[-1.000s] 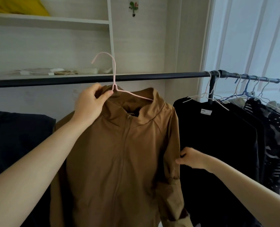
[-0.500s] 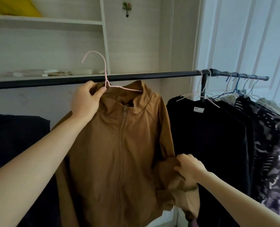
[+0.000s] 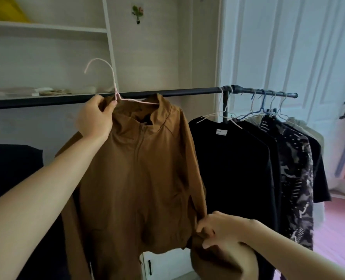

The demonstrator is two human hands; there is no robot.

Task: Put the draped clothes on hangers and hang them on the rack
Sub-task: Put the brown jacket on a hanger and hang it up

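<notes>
Fingers (image 3: 109, 106) of the left hand (image 3: 94, 120) are pinched on the pink hanger (image 3: 115, 85) carrying the brown jacket (image 3: 139, 178); its hook is held just above the rail (image 3: 187, 91), running sideways behind. Right hand (image 3: 218, 229) grips the sleeve below.

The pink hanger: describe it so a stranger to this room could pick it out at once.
Find the black rail running across the room in front of the white shelves. Left of the dark clothes hanging on it, the left hand holds up a brown jacket. The pink hanger sits in that jacket's collar, and unlike the other hangers, its hook is on no rail.
</notes>
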